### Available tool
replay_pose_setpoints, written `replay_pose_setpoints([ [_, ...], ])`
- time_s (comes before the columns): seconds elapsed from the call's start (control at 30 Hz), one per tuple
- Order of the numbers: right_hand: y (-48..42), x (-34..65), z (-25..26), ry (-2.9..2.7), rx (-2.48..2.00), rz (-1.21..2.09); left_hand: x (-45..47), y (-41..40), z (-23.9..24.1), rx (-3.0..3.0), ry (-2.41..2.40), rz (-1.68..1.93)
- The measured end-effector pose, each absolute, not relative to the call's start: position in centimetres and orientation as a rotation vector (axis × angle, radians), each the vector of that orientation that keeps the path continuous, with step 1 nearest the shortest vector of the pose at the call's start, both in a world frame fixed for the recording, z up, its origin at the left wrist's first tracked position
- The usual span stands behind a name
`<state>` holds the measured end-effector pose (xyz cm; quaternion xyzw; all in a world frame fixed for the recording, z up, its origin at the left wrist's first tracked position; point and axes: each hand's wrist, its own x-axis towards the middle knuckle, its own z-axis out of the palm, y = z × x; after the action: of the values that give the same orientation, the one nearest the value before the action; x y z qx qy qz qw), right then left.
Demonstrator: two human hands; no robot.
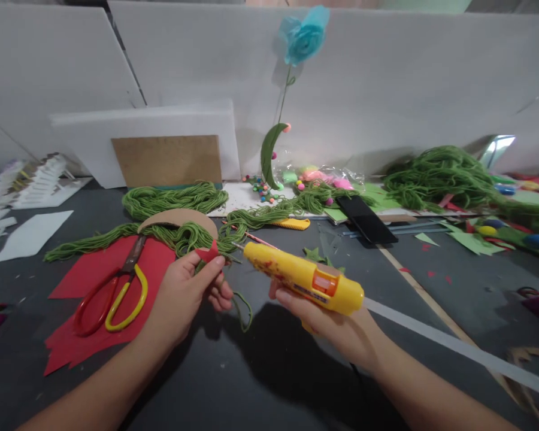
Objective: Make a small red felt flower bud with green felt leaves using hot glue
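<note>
My right hand grips a yellow glue gun, its nozzle pointing left toward a small red paper piece. My left hand pinches that red piece together with a strand of green yarn that loops down below my fingers. Just behind lies a cardboard crescent partly wrapped in green yarn.
Red-and-yellow scissors lie on red paper at left. Green yarn bundles, a black phone, a yellow comb, pom-poms, a blue paper flower and white foam boards fill the back.
</note>
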<state>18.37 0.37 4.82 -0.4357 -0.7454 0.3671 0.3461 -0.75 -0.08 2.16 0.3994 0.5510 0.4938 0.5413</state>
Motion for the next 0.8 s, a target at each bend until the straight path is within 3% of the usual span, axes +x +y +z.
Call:
replay_pose_setpoints([
  [0.33, 0.1, 17.8, 4.5, -2.176, -1.131, 0.721, -1.1, 0.1, 1.9, 1.003, 1.286, 1.173],
  [0.6, 0.5, 17.0, 4.2, -1.713, -1.326, 1.013, 0.0, -0.5, 1.9, 0.857, 1.167, 1.038],
  [0.8, 0.6, 16.6, 2.8, -1.742, -1.285, 1.092, 1.6, -1.6, 0.9, 0.88, 1.109, 0.913],
])
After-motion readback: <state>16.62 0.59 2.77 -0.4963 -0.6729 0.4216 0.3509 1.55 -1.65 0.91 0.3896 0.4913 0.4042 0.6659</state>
